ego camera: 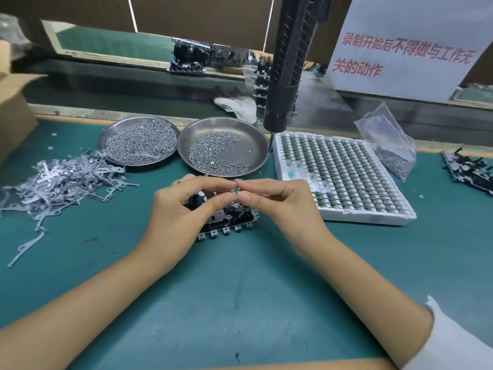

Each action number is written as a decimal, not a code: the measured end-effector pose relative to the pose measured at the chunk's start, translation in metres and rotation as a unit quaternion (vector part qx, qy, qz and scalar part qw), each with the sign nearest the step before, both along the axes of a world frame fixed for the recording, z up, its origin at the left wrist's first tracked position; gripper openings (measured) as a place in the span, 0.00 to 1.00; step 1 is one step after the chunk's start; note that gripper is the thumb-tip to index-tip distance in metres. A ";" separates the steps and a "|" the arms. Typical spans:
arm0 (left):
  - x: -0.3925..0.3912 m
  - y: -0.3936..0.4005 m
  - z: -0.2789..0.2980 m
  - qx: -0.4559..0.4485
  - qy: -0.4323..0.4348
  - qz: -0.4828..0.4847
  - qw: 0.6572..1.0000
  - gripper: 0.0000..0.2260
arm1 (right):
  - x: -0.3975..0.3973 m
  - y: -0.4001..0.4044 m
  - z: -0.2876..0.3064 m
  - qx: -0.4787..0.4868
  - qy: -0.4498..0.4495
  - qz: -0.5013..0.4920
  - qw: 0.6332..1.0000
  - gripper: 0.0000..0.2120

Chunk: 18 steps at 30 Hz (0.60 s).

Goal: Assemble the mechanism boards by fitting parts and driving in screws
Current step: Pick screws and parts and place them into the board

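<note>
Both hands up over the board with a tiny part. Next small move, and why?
Probably lower the small metal part onto the mechanism board and seat it. Both the left hand and right hand pinch it just above the board, and the hanging screwdriver is untouched.

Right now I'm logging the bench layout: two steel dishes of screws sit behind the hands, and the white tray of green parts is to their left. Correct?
One thing is wrong. In the head view, the white tray of green parts lies to the right of the two steel dishes, not the left. The dishes do sit behind the left hand and right hand.
</note>
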<state>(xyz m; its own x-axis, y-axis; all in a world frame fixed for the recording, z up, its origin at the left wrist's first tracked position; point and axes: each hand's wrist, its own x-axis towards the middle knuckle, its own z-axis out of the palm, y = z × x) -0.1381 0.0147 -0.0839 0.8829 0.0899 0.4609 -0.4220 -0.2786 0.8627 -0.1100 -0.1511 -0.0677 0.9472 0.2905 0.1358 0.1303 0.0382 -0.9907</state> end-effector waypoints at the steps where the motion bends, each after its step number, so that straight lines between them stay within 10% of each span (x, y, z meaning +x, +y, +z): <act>1: 0.000 0.000 0.000 0.002 -0.001 0.000 1.000 0.06 | 0.000 0.000 0.000 -0.002 -0.003 0.000 1.000 0.13; 18: 0.002 0.001 0.001 0.029 -0.022 0.008 0.999 0.07 | -0.003 0.003 -0.002 -0.049 -0.082 0.010 0.995 0.10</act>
<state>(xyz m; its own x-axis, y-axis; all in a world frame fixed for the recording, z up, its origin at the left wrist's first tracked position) -0.1360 0.0158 -0.0825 0.8601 0.0756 0.5045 -0.4546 -0.3349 0.8253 -0.1128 -0.1483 -0.0692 0.9088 0.3281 0.2578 0.2902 -0.0529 -0.9555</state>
